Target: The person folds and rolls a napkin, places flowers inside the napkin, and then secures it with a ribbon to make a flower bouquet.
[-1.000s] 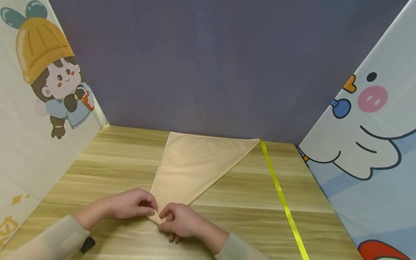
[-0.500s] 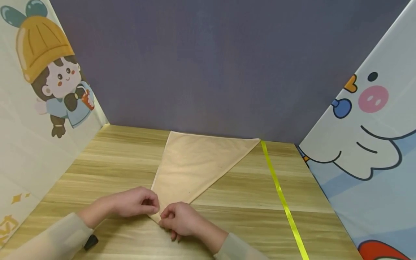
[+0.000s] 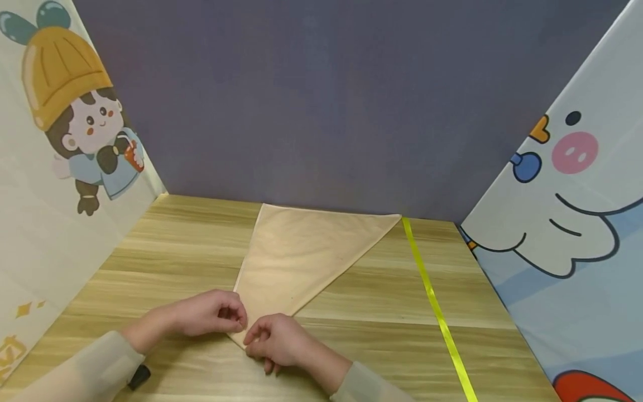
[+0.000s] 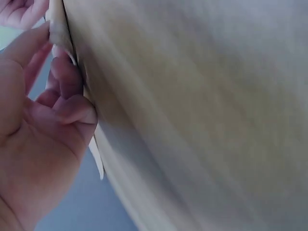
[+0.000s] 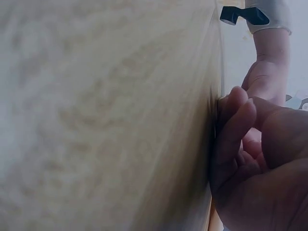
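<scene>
A beige cloth [image 3: 296, 262], folded into a long triangle shape, lies flat with its narrow end towards the person. My left hand [image 3: 213, 314] is at the left side of that narrow end. In the left wrist view the thumb and finger of the left hand [image 4: 43, 120] pinch a thin turned-up edge of the cloth [image 4: 192, 106]. My right hand [image 3: 283, 339] pinches the near tip of the cloth, close beside the left. The right wrist view shows the right hand [image 5: 260, 159] with thumb and fingertips together and the other fingers curled low over the table.
The cloth lies on a wood-grain table [image 3: 166, 245], its wide end reaching the grey back wall [image 3: 311, 100]. A yellow tape strip [image 3: 437, 304] runs down the right side. Printed panels stand left [image 3: 30, 234] and right [image 3: 603, 234]. A black piece [image 3: 139, 377] shows under the left sleeve.
A second ago the narrow end showed a small raised fold between the fingertips; now it lies flatter there. The left hand has shifted slightly right, while the right hand hardly moves.
</scene>
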A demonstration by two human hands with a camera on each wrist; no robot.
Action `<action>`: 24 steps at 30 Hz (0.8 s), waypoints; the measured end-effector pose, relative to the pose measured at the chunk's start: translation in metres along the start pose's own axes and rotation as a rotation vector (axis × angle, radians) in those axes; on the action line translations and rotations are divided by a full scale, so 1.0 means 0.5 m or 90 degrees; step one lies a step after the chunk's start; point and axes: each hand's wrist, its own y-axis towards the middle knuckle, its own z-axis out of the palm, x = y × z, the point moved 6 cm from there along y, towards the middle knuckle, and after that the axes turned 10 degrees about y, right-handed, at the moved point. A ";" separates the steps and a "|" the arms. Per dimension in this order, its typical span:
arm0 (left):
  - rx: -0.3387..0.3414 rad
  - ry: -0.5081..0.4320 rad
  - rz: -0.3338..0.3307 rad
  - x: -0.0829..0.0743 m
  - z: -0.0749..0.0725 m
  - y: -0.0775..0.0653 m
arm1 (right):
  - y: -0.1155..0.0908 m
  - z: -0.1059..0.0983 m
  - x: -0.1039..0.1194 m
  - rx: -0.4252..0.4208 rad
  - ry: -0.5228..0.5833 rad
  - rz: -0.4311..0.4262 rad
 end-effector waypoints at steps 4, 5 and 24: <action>0.035 -0.016 0.003 0.005 -0.008 -0.008 | -0.002 -0.001 0.001 -0.002 0.004 0.009; 0.041 -0.015 0.009 0.006 -0.010 -0.010 | -0.002 -0.001 0.001 -0.003 0.003 0.010; 0.058 0.042 0.024 -0.002 -0.015 0.004 | -0.003 -0.001 0.003 -0.022 -0.039 0.000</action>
